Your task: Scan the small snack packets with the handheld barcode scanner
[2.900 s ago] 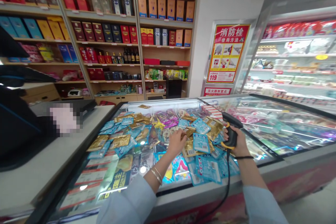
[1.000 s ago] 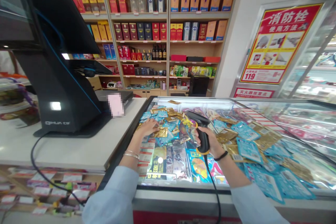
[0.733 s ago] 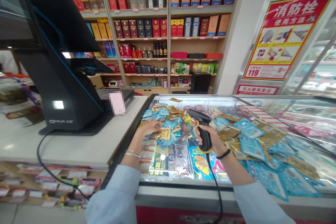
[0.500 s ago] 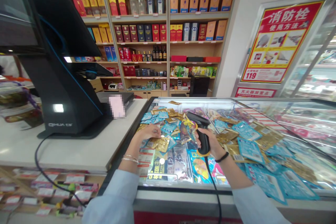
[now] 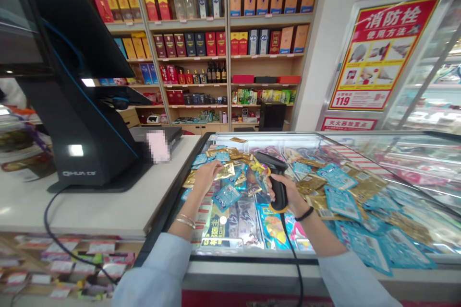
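Note:
My left hand [image 5: 209, 172] is closed, with its fingertips pinching the edge of a gold packet [image 5: 225, 171] over the left pile. My right hand [image 5: 283, 192] is wrapped round the handle of a black and orange barcode scanner [image 5: 278, 187], whose head points up and left. Under the left hand and the scanner, gold and blue packets lie scattered on the glass top of a freezer [image 5: 248, 244]. A blue packet [image 5: 226, 196] lies just below and right of my left hand. More blue packets [image 5: 342, 201] and gold ones are heaped on the right.
At the left, a black point-of-sale terminal [image 5: 97, 144] stands on a white counter [image 5: 118, 211]. The scanner's cable [image 5: 293, 244] hangs over the freezer's front edge. Shelves [image 5: 194, 60] of boxes and bottles stand behind. A red fire-hydrant poster [image 5: 383, 57] is on the right wall.
My left hand has moved up and now pinches a gold packet, lifted slightly. A blue packet below it is more exposed. The right hand and scanner have barely moved.

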Motion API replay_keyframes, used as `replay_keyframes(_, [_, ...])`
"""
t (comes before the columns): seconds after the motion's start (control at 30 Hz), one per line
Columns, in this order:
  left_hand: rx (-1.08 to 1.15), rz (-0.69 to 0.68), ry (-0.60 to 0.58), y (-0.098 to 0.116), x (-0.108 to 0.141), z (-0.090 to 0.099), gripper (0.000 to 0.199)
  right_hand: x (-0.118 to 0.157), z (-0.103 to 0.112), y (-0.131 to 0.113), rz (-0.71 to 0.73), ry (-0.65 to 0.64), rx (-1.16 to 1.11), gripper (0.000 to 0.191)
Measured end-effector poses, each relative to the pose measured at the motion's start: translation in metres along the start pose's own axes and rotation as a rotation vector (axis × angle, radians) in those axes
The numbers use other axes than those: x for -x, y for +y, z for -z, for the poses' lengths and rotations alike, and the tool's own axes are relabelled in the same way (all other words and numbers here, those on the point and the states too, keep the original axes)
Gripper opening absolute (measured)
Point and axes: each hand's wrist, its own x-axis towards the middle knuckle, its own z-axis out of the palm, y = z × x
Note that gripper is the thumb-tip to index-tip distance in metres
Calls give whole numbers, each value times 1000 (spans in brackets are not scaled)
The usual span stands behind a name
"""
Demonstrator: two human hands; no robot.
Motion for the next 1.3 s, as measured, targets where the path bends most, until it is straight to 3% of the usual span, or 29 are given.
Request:
replay_keyframes(0.1, [-11, -4, -45, -7, -1, 3, 21, 0, 0, 1, 4, 12, -2, 24])
replay_keyframes(0.23, [81, 45, -64, -31, -6, 10, 32, 0, 1, 1, -10, 9, 18, 23])
replay_keyframes(0.4, [405, 168, -59, -56, -10, 14, 30, 2, -2, 0, 6, 38, 19, 24])
replay_keyframes(0.57, [1021, 398, 146, -37, -9, 10, 39, 4, -7, -1, 38, 48, 42, 26])
replay_keyframes(0.7, [1285, 452, 310, -6, -8, 1, 43, 9, -11, -3, 147, 27, 127, 28])
replay_keyframes(0.8, [1290, 412, 403, 6, -7, -6, 42, 15, -13, -9, 205, -54, 321, 31])
replay_keyframes(0.97, [1201, 343, 552, 7, -8, -10, 43, 25, -16, -21, 217, -145, 605, 32])
replay_keyframes(1.3, [1148, 296, 577, 8, -7, -10, 44, 24, -20, -18, 101, -207, 676, 31])
